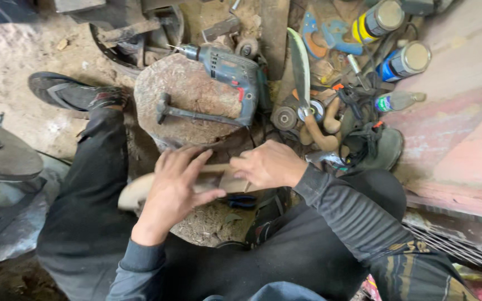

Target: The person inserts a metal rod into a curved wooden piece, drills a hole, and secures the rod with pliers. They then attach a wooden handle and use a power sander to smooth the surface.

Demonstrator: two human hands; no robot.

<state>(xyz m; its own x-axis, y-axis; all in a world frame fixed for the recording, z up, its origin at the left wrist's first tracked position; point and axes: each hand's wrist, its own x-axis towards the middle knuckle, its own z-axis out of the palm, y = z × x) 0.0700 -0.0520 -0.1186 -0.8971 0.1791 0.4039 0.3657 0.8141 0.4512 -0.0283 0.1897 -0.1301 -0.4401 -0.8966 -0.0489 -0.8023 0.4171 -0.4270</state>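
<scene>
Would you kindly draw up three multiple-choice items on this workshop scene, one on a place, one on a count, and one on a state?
1. Where does the power drill lie?
A. On the round stump
B. In the person's lap
C. Inside the boot

2. How many upright cans with pale lids stand at the upper right?
A. One
B. Two
C. Four

3. How is the curved wooden piece held?
A. Lying untouched on the ground
B. By one hand only
C. By both hands

Answers:
1. A, the drill rests along the stump's top edge, beside the hammer.
2. B, a yellow can and a blue can show there.
3. C, the left hand lies over it while the right hand grips its other end.
</scene>
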